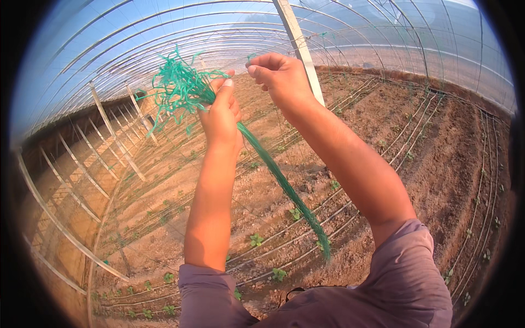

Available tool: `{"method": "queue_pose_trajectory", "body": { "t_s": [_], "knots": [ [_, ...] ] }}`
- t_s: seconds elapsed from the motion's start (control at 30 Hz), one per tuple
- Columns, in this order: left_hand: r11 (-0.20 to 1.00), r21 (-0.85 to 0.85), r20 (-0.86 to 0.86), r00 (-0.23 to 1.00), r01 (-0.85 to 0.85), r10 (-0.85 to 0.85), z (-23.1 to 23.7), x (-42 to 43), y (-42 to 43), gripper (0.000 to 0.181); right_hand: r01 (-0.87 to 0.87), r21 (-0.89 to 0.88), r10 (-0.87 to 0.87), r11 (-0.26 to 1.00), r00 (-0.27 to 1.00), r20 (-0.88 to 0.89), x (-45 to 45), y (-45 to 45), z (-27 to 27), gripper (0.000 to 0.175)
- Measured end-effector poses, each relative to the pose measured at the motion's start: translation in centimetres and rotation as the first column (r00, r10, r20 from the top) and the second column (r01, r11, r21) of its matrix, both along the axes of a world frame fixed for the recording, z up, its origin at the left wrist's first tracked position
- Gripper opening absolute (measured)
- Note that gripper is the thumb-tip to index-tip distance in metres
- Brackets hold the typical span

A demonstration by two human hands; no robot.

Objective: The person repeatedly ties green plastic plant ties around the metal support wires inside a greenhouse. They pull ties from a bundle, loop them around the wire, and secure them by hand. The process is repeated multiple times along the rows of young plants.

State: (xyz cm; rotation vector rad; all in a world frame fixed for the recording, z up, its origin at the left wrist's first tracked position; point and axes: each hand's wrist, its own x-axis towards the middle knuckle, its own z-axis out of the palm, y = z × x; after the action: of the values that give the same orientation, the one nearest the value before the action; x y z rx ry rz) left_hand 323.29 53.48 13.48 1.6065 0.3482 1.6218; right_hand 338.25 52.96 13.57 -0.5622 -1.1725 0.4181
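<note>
My left hand (223, 112) is closed around a bundle of green plastic twine (283, 180). Above the fist the frayed, curly ends fan out to the left, and the long strands hang down to the right over the soil. One strand end lies at my left thumb and forefinger. To the right, apart from the bundle, my right hand (281, 74) is raised with thumb and forefinger close together. A small bit of green twine (251, 57) shows at its fingertips; whether they pinch it or it is tied to a wire behind cannot be told.
A pale post (301, 53) rises just behind my right hand. Small green seedlings (256, 240) grow along thin drip lines (262, 279) in brown soil. Slanted poles (117, 131) stand at left, and curved greenhouse ribs (164, 20) arch overhead. More green strings hang at the upper right.
</note>
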Motion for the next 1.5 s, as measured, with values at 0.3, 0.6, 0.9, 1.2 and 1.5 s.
{"method": "queue_pose_trajectory", "body": {
  "t_s": [0.3,0.6,0.9,1.2,1.5],
  "knots": [
    [0.957,0.143,0.092,0.966,-0.254,0.243,1.4,6.0,0.5,0.035,-0.197,0.033,0.188,0.980,0.965,0.183,5.8,0.8,1.6,0.016],
    [0.539,0.663,-0.425,0.332,-0.519,0.842,1.3,2.3,-1.4,0.016,-0.112,0.109,0.050,0.988,0.887,0.459,8.6,2.2,1.3,0.014],
    [0.951,-0.219,-0.028,0.973,0.220,-0.231,-5.7,6.1,0.8,0.037,-0.494,-0.236,0.539,0.837,0.819,0.198,11.3,2.0,1.9,0.015],
    [0.987,-0.135,-0.203,0.973,0.083,-0.109,-7.1,11.8,2.4,0.037,-0.220,-0.084,0.235,0.972,0.923,0.306,13.6,-2.4,0.5,0.020],
    [0.989,-0.143,-0.055,0.998,-0.045,0.037,-1.0,20.4,3.0,0.040,-0.038,-0.135,0.033,0.990,0.999,-0.035,21.5,2.0,0.4,0.027]
  ]
}}
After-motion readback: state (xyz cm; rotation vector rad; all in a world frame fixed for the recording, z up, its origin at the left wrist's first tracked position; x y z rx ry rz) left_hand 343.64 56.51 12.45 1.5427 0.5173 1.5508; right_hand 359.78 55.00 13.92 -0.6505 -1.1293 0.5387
